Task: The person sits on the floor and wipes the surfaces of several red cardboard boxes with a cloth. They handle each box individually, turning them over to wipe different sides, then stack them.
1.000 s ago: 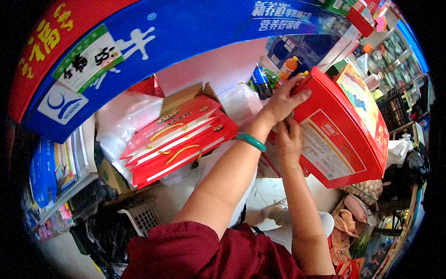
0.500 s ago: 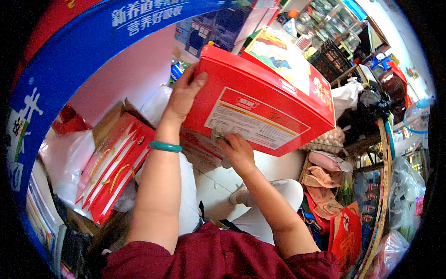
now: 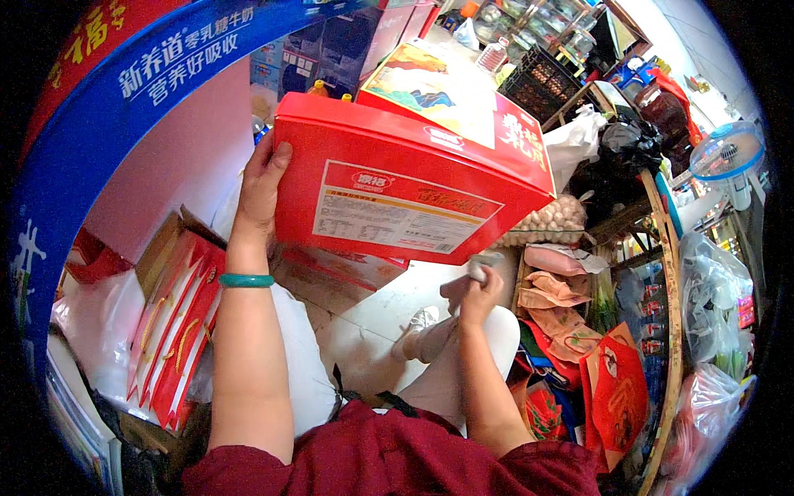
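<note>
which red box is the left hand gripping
The upper red box: the left hand grips its left edge, and its pale label shows. The other red box sits lower, partly hidden behind it.

Looks like smooth, glossy card on the held box (image 3: 413,236). Shines like polished stone on the bangle (image 3: 246,281). Appears as soft, matt cloth on the shirt (image 3: 389,459) and trousers (image 3: 302,355). Reads as stiff paper on the gift bags (image 3: 171,326). Crinkles as thin, shiny plastic on the black bag (image 3: 637,136); shows as rigid plastic lattice on the crate (image 3: 538,78). Looks like worn wood on the post (image 3: 675,331), smooth tile on the floor (image 3: 354,332).
</note>
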`<action>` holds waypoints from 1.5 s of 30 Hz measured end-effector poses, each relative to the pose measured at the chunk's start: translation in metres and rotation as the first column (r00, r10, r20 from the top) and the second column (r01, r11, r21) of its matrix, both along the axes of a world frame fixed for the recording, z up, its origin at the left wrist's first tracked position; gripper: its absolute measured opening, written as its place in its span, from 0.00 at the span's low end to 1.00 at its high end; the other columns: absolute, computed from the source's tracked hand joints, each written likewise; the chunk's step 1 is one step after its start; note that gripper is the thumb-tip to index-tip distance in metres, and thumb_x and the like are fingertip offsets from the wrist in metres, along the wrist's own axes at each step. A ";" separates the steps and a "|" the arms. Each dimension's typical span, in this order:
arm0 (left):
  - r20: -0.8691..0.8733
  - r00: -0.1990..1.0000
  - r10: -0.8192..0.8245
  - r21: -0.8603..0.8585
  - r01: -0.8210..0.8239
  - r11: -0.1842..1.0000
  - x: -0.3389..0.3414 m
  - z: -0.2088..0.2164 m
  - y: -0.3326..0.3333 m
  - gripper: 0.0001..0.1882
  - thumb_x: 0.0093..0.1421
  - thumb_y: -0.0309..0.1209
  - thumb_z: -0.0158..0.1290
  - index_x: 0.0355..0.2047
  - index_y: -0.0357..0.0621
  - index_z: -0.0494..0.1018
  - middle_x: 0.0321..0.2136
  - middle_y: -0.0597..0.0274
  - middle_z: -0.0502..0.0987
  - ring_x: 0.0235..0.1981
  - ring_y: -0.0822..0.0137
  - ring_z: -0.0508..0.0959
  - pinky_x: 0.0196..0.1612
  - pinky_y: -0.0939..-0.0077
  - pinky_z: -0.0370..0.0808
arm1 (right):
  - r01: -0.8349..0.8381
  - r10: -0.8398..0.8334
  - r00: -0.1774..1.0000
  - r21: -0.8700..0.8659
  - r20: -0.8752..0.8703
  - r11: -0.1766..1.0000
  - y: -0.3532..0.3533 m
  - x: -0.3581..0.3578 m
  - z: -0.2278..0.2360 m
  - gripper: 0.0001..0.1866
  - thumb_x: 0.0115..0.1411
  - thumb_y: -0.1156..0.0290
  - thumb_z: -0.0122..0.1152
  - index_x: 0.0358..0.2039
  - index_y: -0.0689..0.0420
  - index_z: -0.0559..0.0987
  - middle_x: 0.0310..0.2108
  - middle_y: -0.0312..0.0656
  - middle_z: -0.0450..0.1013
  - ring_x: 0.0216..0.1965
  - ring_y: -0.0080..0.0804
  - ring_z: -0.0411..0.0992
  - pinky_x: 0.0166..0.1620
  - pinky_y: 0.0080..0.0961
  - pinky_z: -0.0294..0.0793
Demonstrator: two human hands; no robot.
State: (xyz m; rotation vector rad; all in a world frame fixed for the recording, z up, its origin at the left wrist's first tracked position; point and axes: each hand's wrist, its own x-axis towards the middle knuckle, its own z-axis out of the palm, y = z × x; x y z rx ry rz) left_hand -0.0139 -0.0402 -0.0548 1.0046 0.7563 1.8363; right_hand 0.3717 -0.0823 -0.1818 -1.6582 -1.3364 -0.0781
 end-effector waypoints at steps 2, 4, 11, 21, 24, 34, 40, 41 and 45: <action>-0.026 0.999 0.019 -0.041 -0.020 0.999 0.002 0.003 -0.001 0.27 0.61 0.43 0.52 0.57 0.42 0.64 0.50 0.60 0.72 0.49 0.68 0.71 0.53 0.72 0.67 | 0.029 -0.014 0.990 0.110 -0.138 0.994 0.001 0.007 0.012 0.15 0.52 0.80 0.54 0.42 0.62 0.73 0.42 0.45 0.67 0.45 0.39 0.67 0.51 0.30 0.66; -0.021 1.000 0.005 -0.094 -0.007 0.996 0.002 0.003 -0.003 0.27 0.63 0.41 0.49 0.58 0.40 0.62 0.54 0.59 0.69 0.53 0.66 0.69 0.58 0.70 0.63 | 0.004 0.060 0.942 0.190 -0.330 0.982 0.000 -0.004 0.048 0.15 0.53 0.81 0.54 0.44 0.63 0.71 0.42 0.44 0.65 0.47 0.38 0.65 0.54 0.29 0.62; -0.038 0.999 0.035 -0.024 -0.036 0.999 0.000 -0.005 0.001 0.28 0.61 0.44 0.52 0.56 0.43 0.64 0.50 0.60 0.72 0.50 0.67 0.71 0.54 0.72 0.66 | -0.180 0.221 0.974 0.448 -0.041 0.876 0.039 -0.070 0.146 0.18 0.50 0.81 0.56 0.44 0.61 0.71 0.45 0.46 0.67 0.50 0.41 0.64 0.56 0.35 0.61; -0.095 0.993 0.075 -0.016 -0.077 0.997 -0.003 -0.012 0.006 0.28 0.61 0.49 0.49 0.55 0.44 0.65 0.48 0.61 0.73 0.49 0.66 0.72 0.52 0.70 0.69 | -0.448 0.343 0.876 0.306 0.340 0.840 0.036 -0.092 0.146 0.19 0.41 0.85 0.56 0.38 0.57 0.76 0.40 0.45 0.69 0.46 0.45 0.67 0.50 0.35 0.67; -0.194 0.972 0.130 -0.040 -0.141 0.989 -0.001 -0.003 0.000 0.31 0.60 0.53 0.48 0.56 0.44 0.65 0.49 0.60 0.73 0.49 0.66 0.72 0.52 0.69 0.69 | -0.222 0.139 0.958 0.341 0.252 0.914 0.037 -0.038 0.134 0.18 0.48 0.84 0.55 0.41 0.59 0.74 0.40 0.43 0.70 0.44 0.38 0.68 0.50 0.30 0.67; -0.082 0.989 0.121 -0.043 -0.124 0.991 0.012 0.004 -0.008 0.39 0.55 0.62 0.48 0.56 0.46 0.64 0.50 0.60 0.71 0.51 0.65 0.71 0.53 0.68 0.67 | -0.384 0.358 0.923 0.325 0.140 0.864 0.075 -0.015 0.216 0.15 0.57 0.75 0.54 0.45 0.62 0.71 0.42 0.51 0.70 0.44 0.42 0.69 0.50 0.31 0.65; -0.169 0.968 0.188 0.025 -0.186 0.982 0.008 -0.002 -0.003 0.38 0.56 0.63 0.46 0.55 0.45 0.64 0.48 0.59 0.72 0.48 0.65 0.72 0.51 0.69 0.68 | -0.452 0.407 0.807 0.003 0.427 0.892 0.057 -0.075 0.235 0.16 0.52 0.73 0.58 0.43 0.58 0.74 0.43 0.49 0.74 0.46 0.47 0.71 0.51 0.40 0.67; -0.161 0.968 0.190 0.023 -0.189 0.982 0.009 -0.001 -0.003 0.38 0.56 0.63 0.46 0.55 0.45 0.65 0.48 0.59 0.72 0.48 0.65 0.72 0.51 0.69 0.68 | -0.491 0.436 0.787 0.016 0.437 0.871 0.057 -0.083 0.234 0.16 0.52 0.73 0.58 0.43 0.58 0.74 0.43 0.49 0.74 0.47 0.47 0.71 0.52 0.40 0.67; -0.160 0.965 0.207 0.050 -0.202 0.978 0.012 0.002 -0.005 0.37 0.57 0.62 0.45 0.54 0.45 0.65 0.47 0.58 0.73 0.46 0.65 0.73 0.50 0.70 0.69 | -0.579 0.507 0.687 -0.028 0.521 0.815 0.048 -0.134 0.234 0.18 0.51 0.74 0.57 0.45 0.58 0.73 0.49 0.47 0.71 0.52 0.44 0.68 0.56 0.39 0.64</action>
